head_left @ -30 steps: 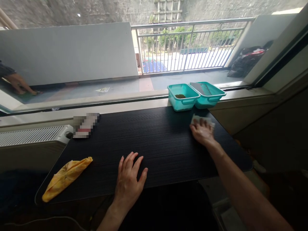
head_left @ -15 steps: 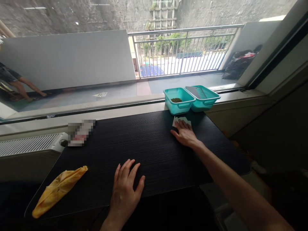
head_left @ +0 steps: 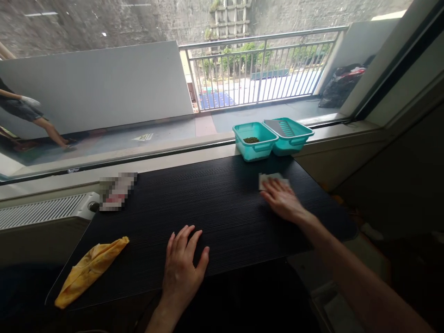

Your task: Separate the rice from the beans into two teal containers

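Observation:
My right hand (head_left: 282, 200) lies flat, fingers stretched, pressing a small white wipe (head_left: 268, 178) onto the black table top (head_left: 215, 203) near its far right corner. My left hand (head_left: 182, 264) rests palm down with spread fingers at the table's near edge and holds nothing. Just beyond the wipe stand two joined teal tubs (head_left: 272, 138); the left tub holds a small heap of green beans (head_left: 250, 139).
A crumpled yellow cloth (head_left: 89, 270) lies on the table's near left corner. A blurred packet (head_left: 116, 190) sits at the far left edge, beside a white radiator (head_left: 41, 210). Behind the window sill (head_left: 156, 159), another person's legs (head_left: 48, 129) show on the balcony at left.
My right hand slid the wipe leftward from the right corner, then back rightward a little. My left hand stayed put.

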Demonstrator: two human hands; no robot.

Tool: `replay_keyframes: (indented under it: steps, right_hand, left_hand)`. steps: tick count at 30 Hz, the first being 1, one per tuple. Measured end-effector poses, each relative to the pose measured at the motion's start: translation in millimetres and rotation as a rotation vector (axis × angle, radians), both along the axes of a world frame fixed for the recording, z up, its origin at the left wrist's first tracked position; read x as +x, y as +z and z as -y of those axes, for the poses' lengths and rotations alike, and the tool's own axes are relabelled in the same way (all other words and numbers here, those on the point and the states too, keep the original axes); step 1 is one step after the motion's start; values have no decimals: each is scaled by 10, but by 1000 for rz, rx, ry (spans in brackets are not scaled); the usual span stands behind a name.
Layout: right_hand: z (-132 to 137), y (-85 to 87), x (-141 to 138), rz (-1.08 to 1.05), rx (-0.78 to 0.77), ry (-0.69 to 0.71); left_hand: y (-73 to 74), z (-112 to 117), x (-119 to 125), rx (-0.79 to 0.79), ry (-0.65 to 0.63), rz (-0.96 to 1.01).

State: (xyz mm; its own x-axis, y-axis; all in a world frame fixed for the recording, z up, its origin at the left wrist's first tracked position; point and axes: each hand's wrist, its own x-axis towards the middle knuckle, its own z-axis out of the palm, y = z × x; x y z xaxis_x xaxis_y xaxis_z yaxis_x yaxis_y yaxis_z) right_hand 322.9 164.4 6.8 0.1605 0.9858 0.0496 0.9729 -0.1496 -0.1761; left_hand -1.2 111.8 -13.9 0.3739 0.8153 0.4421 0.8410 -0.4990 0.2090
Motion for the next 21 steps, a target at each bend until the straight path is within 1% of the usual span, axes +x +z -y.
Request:
replay_keyframes:
  steps: [1, 2, 3, 4, 5, 6, 8, 9, 10, 11, 12, 14, 15, 16, 17, 19, 21]
  right_hand:
    - [102, 33, 142, 8, 6, -82]
    - [195, 61, 221, 17, 14, -147]
    - [284, 77, 211, 27, 26, -188]
    - [373, 76, 104, 36, 37, -198]
    - [471, 57, -85, 43, 47, -176]
    - [580, 25, -319, 45, 52, -114]
    - [833, -55, -738, 41, 56, 83]
    - [969, -89, -839, 38, 57, 168]
    - [1105, -115, -839, 38, 60, 214]
    - [1232, -134, -745, 44, 71, 217]
    - [1346, -146, -587, 69, 156, 107]
    - [1508, -169, -258, 101, 223, -90]
    - [1545, -186, -174, 112, 244, -150]
    - [1547, -209, -182, 118, 249, -169]
    - [1513, -238, -280, 115, 234, -137]
    - [1330, -287, -656, 82, 165, 27]
    - [988, -267, -1019, 37, 89, 196]
  left_hand:
    - [3, 1, 1, 0, -1, 6]
    - [5, 2, 3, 1, 0, 12]
    - [6, 2, 5, 4, 1, 16]
    - [6, 2, 5, 7, 2, 18]
    - [5, 1, 5, 11, 3, 16]
    - [4, 1, 4, 14, 3, 13]
    - [1, -1, -1, 21, 4, 8]
    - [1, -2, -5, 23, 3, 9]
    - [1, -3, -8, 24, -1, 11]
    - [2, -3, -10, 25, -3, 16]
    - [2, -3, -10, 23, -6, 23]
    - [3, -2, -3, 19, -7, 38]
    - [3, -2, 4, 16, -6, 45]
    - [5, -1, 11, 14, -3, 53]
    - [9, 0, 17, 11, -1, 61]
    - [30, 2, 16, 3, 2, 80]
    - [71, 5, -22, -8, 15, 106]
